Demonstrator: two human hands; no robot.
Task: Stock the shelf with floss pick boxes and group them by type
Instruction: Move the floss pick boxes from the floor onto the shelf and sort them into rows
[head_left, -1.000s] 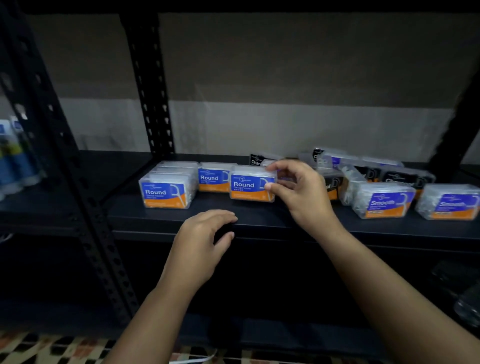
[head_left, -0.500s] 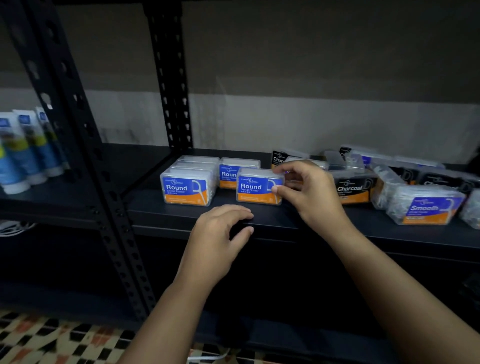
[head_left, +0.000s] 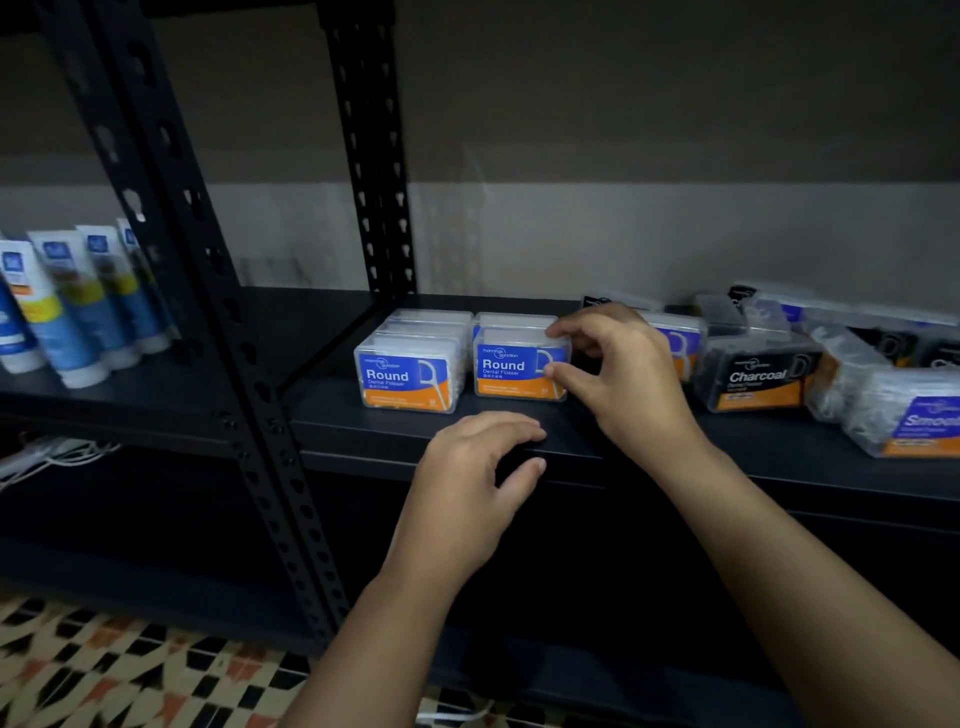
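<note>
Over the last second the right hand (head_left: 618, 374) has slid the Round box (head_left: 519, 364) leftward along the shelf (head_left: 727, 457), so it now sits just beside the front Round stack (head_left: 410, 371), pinched at its right end between thumb and fingers. The left hand (head_left: 475, 467) has stayed near the shelf edge, loosely curled, holding nothing. The Round group looks nearly settled; the Charcoal box (head_left: 758, 376) and Smooth box (head_left: 914, 421) still lie jumbled to the right.

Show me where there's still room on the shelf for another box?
Bare shelf lies between the black post and the left Round box, and along the front edge by the left hand. Right of the right hand, the Charcoal box and Smooth box sit crowded in a jumble.
</note>
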